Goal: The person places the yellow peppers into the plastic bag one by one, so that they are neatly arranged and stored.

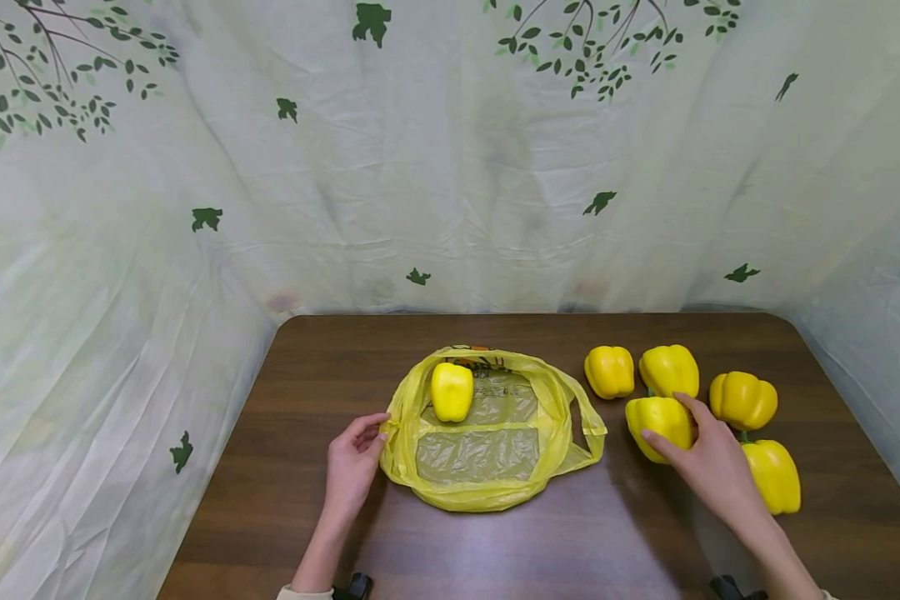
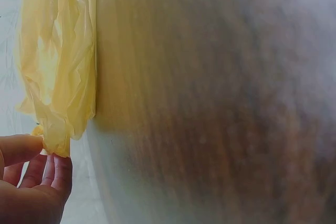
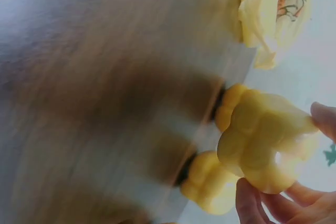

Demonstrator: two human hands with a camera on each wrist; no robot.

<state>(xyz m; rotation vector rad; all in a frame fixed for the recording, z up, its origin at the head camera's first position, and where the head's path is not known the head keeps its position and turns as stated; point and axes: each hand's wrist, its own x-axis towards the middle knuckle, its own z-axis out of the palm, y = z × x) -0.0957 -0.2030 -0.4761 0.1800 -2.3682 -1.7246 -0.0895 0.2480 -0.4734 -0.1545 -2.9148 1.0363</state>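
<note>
A yellow plastic bag lies spread on the table with its mouth facing up. Inside it, toward the far left, sits one yellow bell pepper. My left hand pinches the bag's left rim between thumb and fingers, as the left wrist view also shows with the bag's gathered edge. To the right of the bag, my right hand grips another yellow bell pepper, thumb on one side and fingers on the other. In the right wrist view this pepper appears raised off the tabletop.
Several more yellow bell peppers stand around my right hand: one at the back, one beside it, one farther right and one nearer me. The brown wooden table ends at a pale leaf-printed curtain.
</note>
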